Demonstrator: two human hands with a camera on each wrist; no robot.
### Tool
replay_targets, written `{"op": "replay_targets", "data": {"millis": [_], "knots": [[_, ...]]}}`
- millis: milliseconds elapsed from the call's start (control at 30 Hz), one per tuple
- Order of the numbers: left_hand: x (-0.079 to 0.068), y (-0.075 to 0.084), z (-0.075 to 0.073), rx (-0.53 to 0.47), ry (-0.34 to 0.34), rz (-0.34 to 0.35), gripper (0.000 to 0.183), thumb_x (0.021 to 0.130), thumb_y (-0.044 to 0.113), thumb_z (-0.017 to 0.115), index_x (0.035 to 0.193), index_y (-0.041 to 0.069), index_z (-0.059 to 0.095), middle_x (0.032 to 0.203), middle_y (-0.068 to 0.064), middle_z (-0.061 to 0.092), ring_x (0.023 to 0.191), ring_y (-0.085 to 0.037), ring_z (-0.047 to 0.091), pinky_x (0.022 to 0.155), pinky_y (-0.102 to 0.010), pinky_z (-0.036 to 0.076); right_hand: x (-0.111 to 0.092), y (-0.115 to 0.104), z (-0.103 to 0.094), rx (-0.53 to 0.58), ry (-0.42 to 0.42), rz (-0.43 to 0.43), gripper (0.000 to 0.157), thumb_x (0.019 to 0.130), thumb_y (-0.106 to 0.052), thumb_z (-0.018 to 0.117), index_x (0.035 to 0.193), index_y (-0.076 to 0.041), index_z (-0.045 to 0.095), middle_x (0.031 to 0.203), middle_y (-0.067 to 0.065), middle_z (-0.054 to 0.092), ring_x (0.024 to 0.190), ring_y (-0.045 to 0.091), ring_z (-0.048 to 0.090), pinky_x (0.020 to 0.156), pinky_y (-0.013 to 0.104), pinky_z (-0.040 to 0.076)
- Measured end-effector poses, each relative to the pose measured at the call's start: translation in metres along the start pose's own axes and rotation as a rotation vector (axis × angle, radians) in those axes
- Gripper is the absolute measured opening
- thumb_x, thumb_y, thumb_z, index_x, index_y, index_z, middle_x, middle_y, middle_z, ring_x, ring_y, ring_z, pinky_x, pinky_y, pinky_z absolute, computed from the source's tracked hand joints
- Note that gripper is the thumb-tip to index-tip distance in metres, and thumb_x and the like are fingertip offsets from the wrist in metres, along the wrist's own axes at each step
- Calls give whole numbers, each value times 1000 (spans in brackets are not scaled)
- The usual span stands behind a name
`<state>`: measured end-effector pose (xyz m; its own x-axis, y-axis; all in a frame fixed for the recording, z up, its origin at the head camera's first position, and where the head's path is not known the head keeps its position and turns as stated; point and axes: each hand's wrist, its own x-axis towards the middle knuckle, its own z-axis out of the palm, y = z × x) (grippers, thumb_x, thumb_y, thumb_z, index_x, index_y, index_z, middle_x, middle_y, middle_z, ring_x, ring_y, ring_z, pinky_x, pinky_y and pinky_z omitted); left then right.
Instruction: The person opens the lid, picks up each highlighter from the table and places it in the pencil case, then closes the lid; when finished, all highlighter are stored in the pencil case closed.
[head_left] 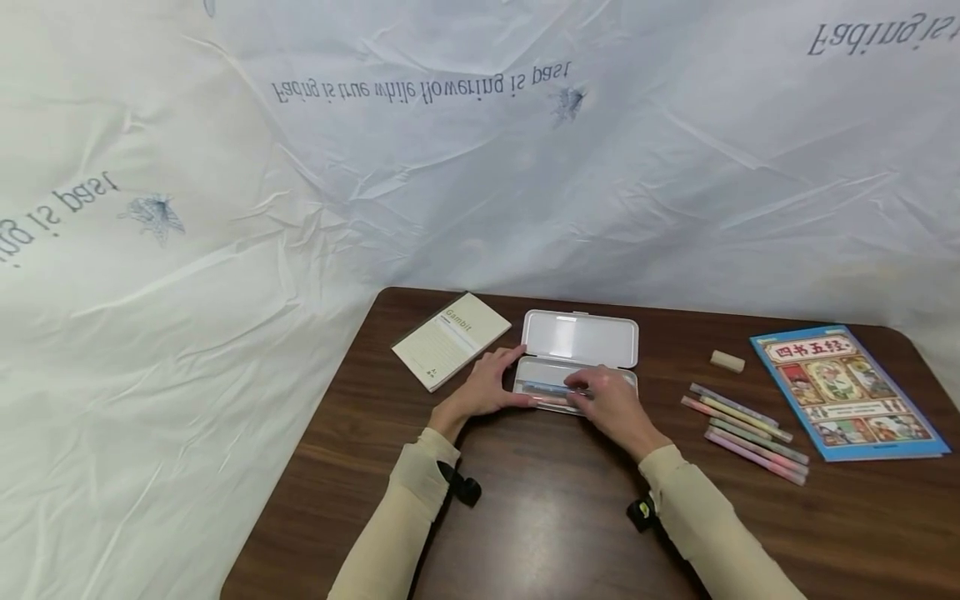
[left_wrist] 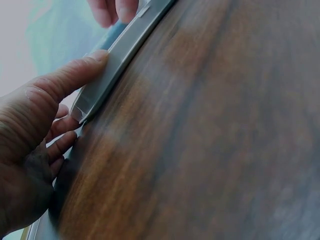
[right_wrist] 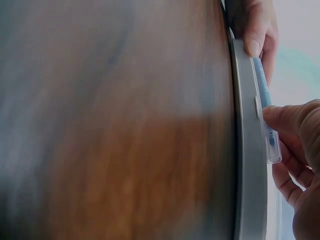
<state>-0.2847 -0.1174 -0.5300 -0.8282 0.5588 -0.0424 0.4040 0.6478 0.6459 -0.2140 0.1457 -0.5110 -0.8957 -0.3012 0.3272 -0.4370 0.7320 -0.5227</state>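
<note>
A white pencil case (head_left: pixel 580 335) lies on the table with its lid folded back. My left hand (head_left: pixel 489 385) grips the left end of the case, its thumb (left_wrist: pixel 82 72) on the front wall and the other fingers around the corner. With my right hand (head_left: pixel 611 404) I pinch a blue pen (right_wrist: pixel 262 82) over the case's front part, lying lengthwise along it. The pen's clear end (right_wrist: pixel 273 147) sticks out past my right thumb. A pinkish strip shows inside the case near its front edge. My right hand hides the case's right part.
Left of the case lies a cream notebook (head_left: pixel 452 340). Several coloured pens (head_left: pixel 742 425) lie to the right, below a beige eraser (head_left: pixel 727 361). A blue-edged picture book (head_left: pixel 847 392) is at the far right. White printed cloth (head_left: pixel 450 183) hangs behind the table (head_left: pixel 525 500).
</note>
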Motion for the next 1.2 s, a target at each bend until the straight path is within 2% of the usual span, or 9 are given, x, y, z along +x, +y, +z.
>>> {"op": "replay_targets", "data": {"millis": [267, 667, 1200], "knots": [[0, 0, 0, 13, 13, -3, 105, 84, 54, 85, 168, 22, 32, 162, -6, 43, 137, -26, 42, 115, -49, 32, 6, -3, 7, 21, -20, 8, 17, 86, -7, 86, 102, -6, 80, 101, 12, 77, 98, 33, 71, 90, 53, 54], [1, 0, 0, 18, 15, -10, 106, 83, 55, 86, 168, 22, 33, 161, -6, 44, 137, -26, 42, 116, -50, 33, 6, -5, 9, 13, -19, 19, 17, 86, -6, 86, 101, -6, 79, 98, 11, 76, 93, 30, 70, 85, 51, 55], [1, -2, 1, 26, 16, -12, 106, 83, 55, 86, 168, 21, 32, 161, -6, 44, 138, -27, 42, 115, -50, 34, 2, -3, 7, 14, -18, 33, 21, 86, -6, 87, 105, -5, 78, 105, 13, 76, 102, 34, 70, 92, 54, 54]]}}
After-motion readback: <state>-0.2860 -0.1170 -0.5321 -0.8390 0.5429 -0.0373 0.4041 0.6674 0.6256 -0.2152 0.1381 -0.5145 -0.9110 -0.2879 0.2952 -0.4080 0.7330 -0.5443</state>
